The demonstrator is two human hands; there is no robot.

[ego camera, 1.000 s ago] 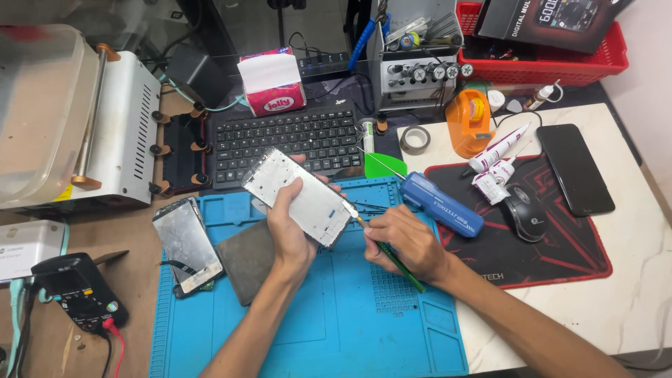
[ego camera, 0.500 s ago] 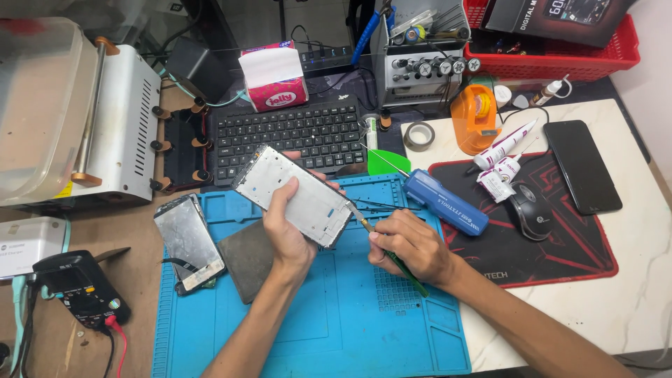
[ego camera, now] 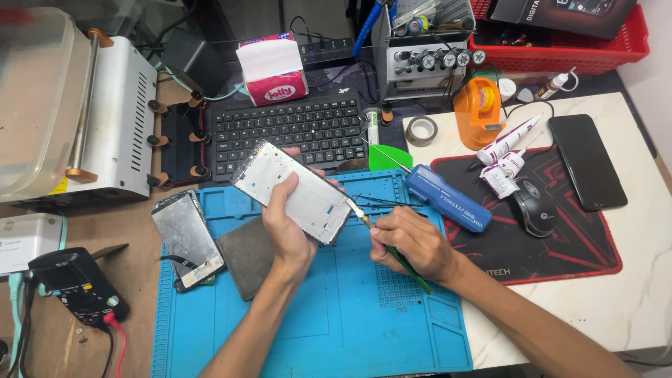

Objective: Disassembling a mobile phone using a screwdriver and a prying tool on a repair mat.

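Silver phone frame (ego camera: pixel 294 191), blue mat (ego camera: pixel 329 315), green-handled tool (ego camera: pixel 399 259)

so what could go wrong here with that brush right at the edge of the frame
1. The left hand holds the silver phone frame up off the blue mat by one side only; pressure from the brush could twist or tip it.
2. The green-handled brush in the right hand works at the frame's corner, so a slip might jab the left-hand fingers.

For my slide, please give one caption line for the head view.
Left hand holds a silver phone frame above the blue mat while the right hand applies a green-handled brush to its corner.
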